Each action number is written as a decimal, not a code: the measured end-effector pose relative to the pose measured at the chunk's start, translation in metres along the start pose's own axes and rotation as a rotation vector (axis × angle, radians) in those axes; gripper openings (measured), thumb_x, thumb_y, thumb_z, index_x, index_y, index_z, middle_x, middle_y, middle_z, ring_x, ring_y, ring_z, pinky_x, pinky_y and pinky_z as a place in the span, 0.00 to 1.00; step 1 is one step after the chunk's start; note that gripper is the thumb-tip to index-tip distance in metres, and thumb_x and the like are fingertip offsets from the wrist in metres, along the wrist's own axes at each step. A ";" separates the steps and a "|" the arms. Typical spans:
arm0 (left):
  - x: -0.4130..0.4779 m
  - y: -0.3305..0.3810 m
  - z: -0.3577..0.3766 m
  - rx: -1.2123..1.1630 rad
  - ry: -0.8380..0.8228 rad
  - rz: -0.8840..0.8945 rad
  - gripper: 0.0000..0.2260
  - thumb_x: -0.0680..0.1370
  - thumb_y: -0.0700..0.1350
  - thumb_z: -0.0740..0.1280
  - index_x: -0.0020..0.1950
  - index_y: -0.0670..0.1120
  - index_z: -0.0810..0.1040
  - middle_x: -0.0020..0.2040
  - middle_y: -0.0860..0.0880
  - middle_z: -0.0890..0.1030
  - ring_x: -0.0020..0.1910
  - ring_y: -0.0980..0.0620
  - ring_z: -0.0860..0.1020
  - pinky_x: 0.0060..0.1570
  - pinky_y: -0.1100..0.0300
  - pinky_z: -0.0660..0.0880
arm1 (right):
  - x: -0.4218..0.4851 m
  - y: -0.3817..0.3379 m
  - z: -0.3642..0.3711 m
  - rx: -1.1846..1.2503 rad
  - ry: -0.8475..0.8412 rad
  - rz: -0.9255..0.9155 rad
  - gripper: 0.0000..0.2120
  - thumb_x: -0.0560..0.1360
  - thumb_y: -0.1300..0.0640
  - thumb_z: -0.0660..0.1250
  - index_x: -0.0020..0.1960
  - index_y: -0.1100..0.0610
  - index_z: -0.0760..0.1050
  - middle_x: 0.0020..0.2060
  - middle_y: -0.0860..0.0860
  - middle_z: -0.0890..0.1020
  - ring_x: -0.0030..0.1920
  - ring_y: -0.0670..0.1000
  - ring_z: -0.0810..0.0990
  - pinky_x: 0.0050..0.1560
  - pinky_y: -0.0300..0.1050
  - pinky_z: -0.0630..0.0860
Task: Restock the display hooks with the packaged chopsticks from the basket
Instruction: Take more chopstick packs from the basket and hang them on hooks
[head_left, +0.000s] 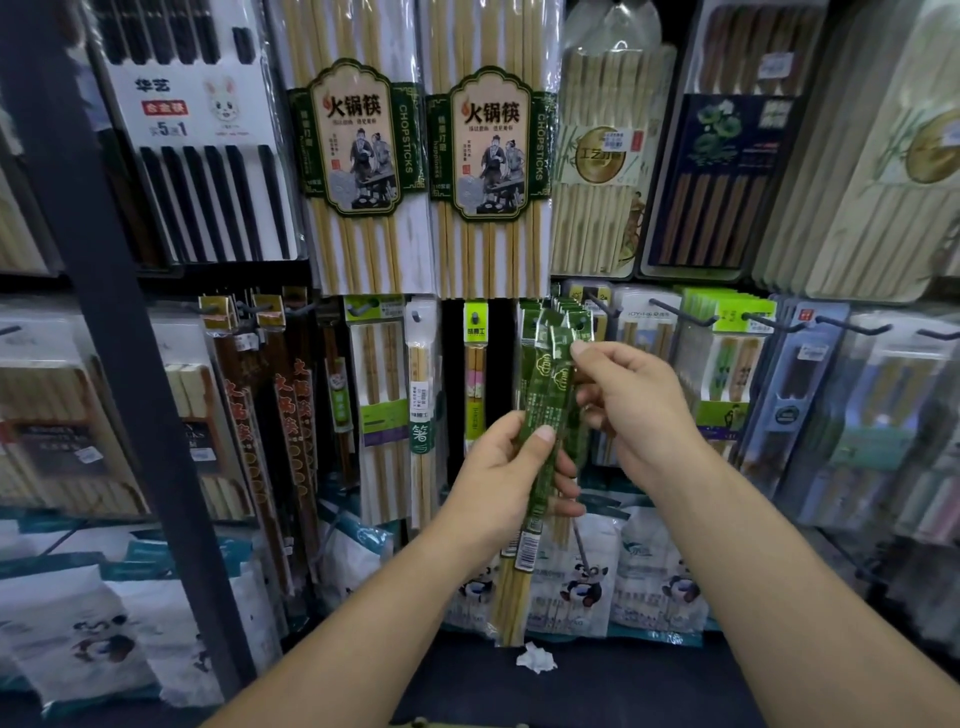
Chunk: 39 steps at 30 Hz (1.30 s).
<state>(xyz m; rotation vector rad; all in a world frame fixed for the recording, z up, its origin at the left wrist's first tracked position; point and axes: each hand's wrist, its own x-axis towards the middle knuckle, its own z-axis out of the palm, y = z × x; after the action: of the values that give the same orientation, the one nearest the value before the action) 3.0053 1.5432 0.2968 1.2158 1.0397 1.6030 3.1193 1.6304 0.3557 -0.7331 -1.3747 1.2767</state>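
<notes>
- The left hand (498, 478) grips a bunch of green packs (540, 400) at mid-length, with the thumb across the front.
- The right hand (628, 405) pinches the packs near their tops.
- The packs stand upright before the lower display row, tops level with the hooks (675, 313); I cannot tell whether they hang on one.
- A paper scrap (535, 657) lies on the shelf below.

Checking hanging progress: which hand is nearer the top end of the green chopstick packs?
Right. The right hand pinches the green chopstick packs just below their top; the left hand grips them lower, around mid-length.
</notes>
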 end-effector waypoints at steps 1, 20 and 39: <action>0.001 -0.001 0.000 -0.004 0.000 0.003 0.08 0.86 0.43 0.60 0.61 0.40 0.74 0.40 0.44 0.80 0.38 0.48 0.82 0.38 0.52 0.83 | 0.001 -0.001 0.000 0.023 -0.008 0.032 0.13 0.78 0.56 0.72 0.35 0.50 0.84 0.29 0.45 0.79 0.29 0.45 0.74 0.24 0.37 0.67; 0.006 -0.004 -0.005 0.241 0.169 0.009 0.10 0.86 0.45 0.60 0.53 0.51 0.82 0.34 0.55 0.73 0.35 0.57 0.73 0.37 0.58 0.73 | 0.039 0.000 -0.001 -0.336 0.245 -0.229 0.14 0.78 0.54 0.68 0.36 0.58 0.79 0.21 0.42 0.72 0.26 0.42 0.70 0.43 0.42 0.76; 0.016 -0.002 0.006 0.188 0.053 -0.023 0.10 0.86 0.45 0.60 0.54 0.47 0.81 0.29 0.53 0.73 0.27 0.54 0.73 0.26 0.61 0.72 | 0.011 0.004 0.000 -0.275 0.104 -0.316 0.11 0.79 0.52 0.70 0.38 0.46 0.82 0.29 0.43 0.78 0.33 0.42 0.74 0.38 0.36 0.75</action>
<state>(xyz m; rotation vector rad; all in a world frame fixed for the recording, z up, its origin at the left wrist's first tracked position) 3.0084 1.5596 0.2997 1.2857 1.2572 1.5548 3.1158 1.6410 0.3553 -0.7219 -1.5273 0.8017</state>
